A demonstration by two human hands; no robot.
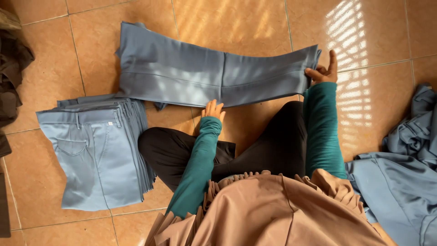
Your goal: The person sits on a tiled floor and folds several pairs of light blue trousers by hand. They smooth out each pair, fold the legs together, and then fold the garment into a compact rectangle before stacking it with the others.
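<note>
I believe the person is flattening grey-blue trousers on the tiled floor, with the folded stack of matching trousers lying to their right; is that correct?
Not quite: the folded stack lies to the person's left, not their right. The head view shows it beside the left knee, while the left hand and right hand rest on the grey-blue trousers spread on the tiled floor.

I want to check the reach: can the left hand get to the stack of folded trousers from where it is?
Probably yes. The left hand rests on the laid-out trousers, and the stack lies close beside it with only bare floor between.
</note>
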